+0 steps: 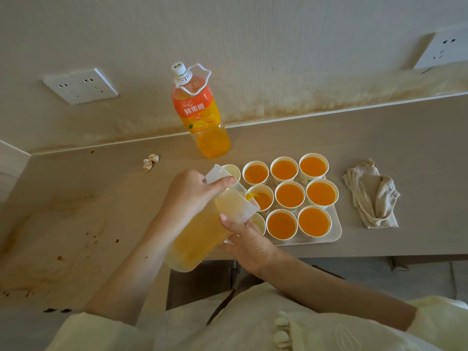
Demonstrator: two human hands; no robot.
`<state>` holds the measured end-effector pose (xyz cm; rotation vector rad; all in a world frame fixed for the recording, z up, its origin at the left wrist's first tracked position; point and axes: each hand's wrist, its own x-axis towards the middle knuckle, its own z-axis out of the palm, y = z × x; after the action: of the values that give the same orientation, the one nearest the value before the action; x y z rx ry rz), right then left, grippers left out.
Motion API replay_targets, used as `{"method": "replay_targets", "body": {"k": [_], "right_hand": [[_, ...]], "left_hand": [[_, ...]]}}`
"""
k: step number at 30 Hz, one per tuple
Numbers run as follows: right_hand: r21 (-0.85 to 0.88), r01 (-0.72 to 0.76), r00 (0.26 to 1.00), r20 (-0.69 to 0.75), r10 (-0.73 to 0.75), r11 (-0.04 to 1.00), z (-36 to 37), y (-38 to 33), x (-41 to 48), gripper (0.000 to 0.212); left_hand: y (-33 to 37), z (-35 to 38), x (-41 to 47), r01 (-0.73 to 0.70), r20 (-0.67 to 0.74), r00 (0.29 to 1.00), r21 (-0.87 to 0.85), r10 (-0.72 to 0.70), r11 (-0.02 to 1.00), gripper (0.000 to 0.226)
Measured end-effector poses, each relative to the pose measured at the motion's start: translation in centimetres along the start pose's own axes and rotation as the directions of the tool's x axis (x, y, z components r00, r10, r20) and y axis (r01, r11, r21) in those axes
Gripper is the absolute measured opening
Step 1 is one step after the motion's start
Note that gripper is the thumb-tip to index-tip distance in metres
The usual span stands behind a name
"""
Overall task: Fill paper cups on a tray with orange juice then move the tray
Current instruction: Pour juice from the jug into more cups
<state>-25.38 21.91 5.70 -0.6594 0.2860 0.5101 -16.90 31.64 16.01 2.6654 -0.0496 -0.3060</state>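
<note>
A beige textured wall (253, 34), stained along its foot, bears a left socket (80, 86) and a right socket (442, 50); the pale bench (76, 198) is blotched brown.

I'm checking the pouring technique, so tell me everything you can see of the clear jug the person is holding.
The jug is tall, translucent plastic with a pale lid and spout, orange juice in its lower part. It is held off the table, tilted toward the tray, spout over the middle paper cup of the left column, a little juice leaving it. The left hand grips its upper side, thumb across the lid; the right hand holds it from below near the rim.
</note>
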Motion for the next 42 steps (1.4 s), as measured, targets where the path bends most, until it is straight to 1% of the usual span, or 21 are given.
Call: {"method": "replay_targets", "body": {"k": [8, 15, 34, 42], "right_hand": [[0.003, 0.006, 1.000, 0.014, -0.006, 1.000, -0.11, 0.30, 0.08, 0.100], [-0.007, 0.005, 1.000, 0.012, -0.004, 1.000, -0.12, 0.32, 0.08, 0.100], [0.001, -0.004, 1.000, 0.013, 0.004, 1.000, -0.27, 0.26, -0.12, 0.102], [0.020, 0.006, 0.999, 0.040, -0.006, 1.000, -0.14, 0.25, -0.33, 0.096]], "left_hand": [[0.10, -0.06, -0.19, 0.024, 0.009, 1.000, -0.005, -0.024, 1.000, 0.068], [0.10, -0.10, -0.27, -0.004, 0.004, 1.000, -0.002, 0.004, 1.000, 0.068], [0.35, 0.06, -0.35, 0.005, -0.009, 1.000, 0.016, -0.005, 1.000, 0.068], [0.25, 0.05, -0.44, 0.002, -0.007, 1.000, 0.022, -0.002, 1.000, 0.067]]}}
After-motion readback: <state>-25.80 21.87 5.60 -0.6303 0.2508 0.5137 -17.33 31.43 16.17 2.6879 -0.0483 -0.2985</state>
